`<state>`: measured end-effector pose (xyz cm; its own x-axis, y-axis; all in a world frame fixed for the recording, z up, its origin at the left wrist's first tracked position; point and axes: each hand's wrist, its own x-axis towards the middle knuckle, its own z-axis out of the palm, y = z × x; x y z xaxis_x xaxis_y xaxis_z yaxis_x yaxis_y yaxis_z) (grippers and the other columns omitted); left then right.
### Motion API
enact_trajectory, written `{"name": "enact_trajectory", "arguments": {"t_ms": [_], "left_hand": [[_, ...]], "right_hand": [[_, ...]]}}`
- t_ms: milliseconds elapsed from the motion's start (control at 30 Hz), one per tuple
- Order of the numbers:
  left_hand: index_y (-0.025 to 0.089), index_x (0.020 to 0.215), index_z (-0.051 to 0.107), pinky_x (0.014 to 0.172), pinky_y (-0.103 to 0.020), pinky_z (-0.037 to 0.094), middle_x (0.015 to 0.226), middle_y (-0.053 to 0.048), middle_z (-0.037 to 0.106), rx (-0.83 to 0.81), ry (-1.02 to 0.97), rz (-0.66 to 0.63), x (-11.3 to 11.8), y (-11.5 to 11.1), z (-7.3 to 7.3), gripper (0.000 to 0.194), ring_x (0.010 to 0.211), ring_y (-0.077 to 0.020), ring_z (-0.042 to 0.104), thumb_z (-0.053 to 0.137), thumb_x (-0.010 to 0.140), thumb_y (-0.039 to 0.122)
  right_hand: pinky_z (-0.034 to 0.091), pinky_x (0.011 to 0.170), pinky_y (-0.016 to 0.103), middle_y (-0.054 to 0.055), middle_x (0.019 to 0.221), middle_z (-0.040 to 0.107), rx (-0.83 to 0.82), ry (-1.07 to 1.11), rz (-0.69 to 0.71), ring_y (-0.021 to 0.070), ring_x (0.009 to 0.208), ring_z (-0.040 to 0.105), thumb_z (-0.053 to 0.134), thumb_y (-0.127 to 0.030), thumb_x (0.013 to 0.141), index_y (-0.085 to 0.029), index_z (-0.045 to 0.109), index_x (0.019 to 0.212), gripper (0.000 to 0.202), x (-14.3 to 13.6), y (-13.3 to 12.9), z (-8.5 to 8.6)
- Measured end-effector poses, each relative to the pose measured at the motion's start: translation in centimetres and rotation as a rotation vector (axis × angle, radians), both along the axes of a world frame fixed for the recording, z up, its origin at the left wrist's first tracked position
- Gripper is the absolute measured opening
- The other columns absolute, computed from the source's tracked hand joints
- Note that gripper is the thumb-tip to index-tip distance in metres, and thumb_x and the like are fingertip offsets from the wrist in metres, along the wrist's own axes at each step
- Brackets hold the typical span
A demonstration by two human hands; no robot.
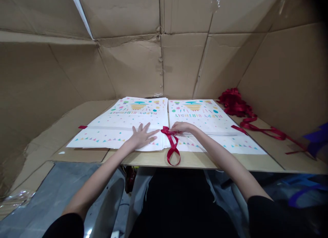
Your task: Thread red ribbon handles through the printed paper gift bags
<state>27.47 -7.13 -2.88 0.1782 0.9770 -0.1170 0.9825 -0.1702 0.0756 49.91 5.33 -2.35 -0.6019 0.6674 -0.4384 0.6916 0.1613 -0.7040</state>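
Two stacks of white printed sheets lie side by side, the left stack [107, 123] and the right stack [217, 127], both with "HAPPY BIRTHDAY" upside down. My left hand [141, 137] rests with spread fingers on the left stack near its right edge. Between the stacks, my right hand [180, 127] has its fingers pinched on a red ribbon [173, 147], whose looped end hangs down over the table's front edge. Short red ribbon ends stick out at the left side of the left stack and at the right side of the right stack.
A pile of red ribbon [233, 103] sits at the back right, with a strand trailing to the right. Cardboard walls [135, 63] stand behind and beside the table [200, 161]. Something blue-purple [317, 140] is at the far right edge.
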Motion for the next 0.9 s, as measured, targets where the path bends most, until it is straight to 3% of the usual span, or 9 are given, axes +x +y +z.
{"name": "enact_trajectory", "arguments": {"t_ms": [100, 267, 433, 567, 700, 833, 900], "left_hand": [[0.050, 0.141, 0.022, 0.097, -0.073, 0.002, 0.156, 0.002, 0.002, 0.008, -0.006, -0.028, 0.2, 0.1, 0.0, 0.055, 0.139, -0.0413, -0.003, 0.018, 0.088, 0.066], [0.048, 0.142, 0.025, 0.097, -0.074, 0.003, 0.156, 0.000, 0.004, 0.013, -0.023, -0.025, 0.6, 0.3, 0.1, 0.056, 0.139, -0.0415, 0.000, 0.020, 0.089, 0.065], [0.039, 0.138, 0.040, 0.102, -0.070, 0.007, 0.155, 0.001, 0.011, 0.120, 0.001, -0.135, 1.6, 0.5, 0.6, 0.052, 0.140, -0.0365, 0.003, 0.019, 0.093, 0.056], [0.016, 0.109, 0.068, 0.109, -0.047, 0.023, 0.148, -0.009, 0.032, 0.326, 0.103, -0.258, 4.6, 1.5, 1.5, 0.047, 0.136, -0.0301, 0.025, 0.031, 0.095, 0.042], [0.008, 0.095, 0.069, 0.088, -0.040, 0.043, 0.110, -0.019, 0.060, 0.391, 0.190, -0.215, 8.6, 2.8, 2.0, 0.036, 0.107, -0.0293, 0.053, 0.040, 0.092, 0.028], [0.007, 0.104, 0.063, 0.081, -0.035, 0.046, 0.101, -0.017, 0.060, 0.389, 0.166, -0.408, 11.8, 3.2, 1.2, 0.029, 0.097, -0.0249, 0.057, 0.038, 0.089, 0.011], [0.006, 0.104, 0.062, 0.080, -0.034, 0.047, 0.103, -0.017, 0.059, 0.365, 0.156, -0.428, 12.6, 3.2, 0.5, 0.030, 0.096, -0.0243, 0.058, 0.037, 0.087, 0.006]], "right_hand": [[0.026, 0.040, 0.018, -0.006, 0.046, 0.040, -0.038, 0.017, -0.016, 0.0051, 0.042, 0.035, 0.072, -0.039, 0.069, -0.014, 0.051, 0.059, 0.034, 0.2, 0.3, -0.4], [0.040, 0.047, 0.018, -0.004, 0.056, 0.050, -0.128, 0.146, -0.088, 0.0070, 0.051, 0.047, 0.073, -0.029, 0.069, -0.014, 0.056, 0.068, 0.023, 1.4, 0.1, -0.1], [0.043, 0.051, 0.016, -0.001, 0.060, 0.058, -0.157, 0.282, -0.119, 0.0086, 0.054, 0.056, 0.066, -0.019, 0.075, -0.013, 0.057, 0.072, 0.012, 2.5, -0.5, -0.6], [0.045, 0.052, 0.020, -0.001, 0.053, 0.058, -0.203, 0.360, -0.195, 0.0098, 0.048, 0.055, 0.060, -0.013, 0.076, -0.013, 0.055, 0.070, 0.007, 2.2, -0.3, -1.9], [0.036, 0.041, 0.019, -0.004, 0.044, 0.051, -0.138, 0.373, -0.233, 0.0085, 0.038, 0.046, 0.056, -0.009, 0.074, -0.014, 0.054, 0.065, 0.010, 1.6, -0.2, -2.7], [0.028, 0.039, 0.018, -0.006, 0.039, 0.044, -0.084, 0.382, -0.211, 0.0065, 0.036, 0.039, 0.046, 0.000, 0.066, -0.014, 0.051, 0.058, 0.017, 1.7, -0.4, -2.5], [0.024, 0.037, 0.018, -0.007, 0.039, 0.041, -0.061, 0.364, -0.217, 0.0053, 0.036, 0.035, 0.044, 0.002, 0.062, -0.013, 0.051, 0.057, 0.018, 1.9, -0.3, -2.3]]}}
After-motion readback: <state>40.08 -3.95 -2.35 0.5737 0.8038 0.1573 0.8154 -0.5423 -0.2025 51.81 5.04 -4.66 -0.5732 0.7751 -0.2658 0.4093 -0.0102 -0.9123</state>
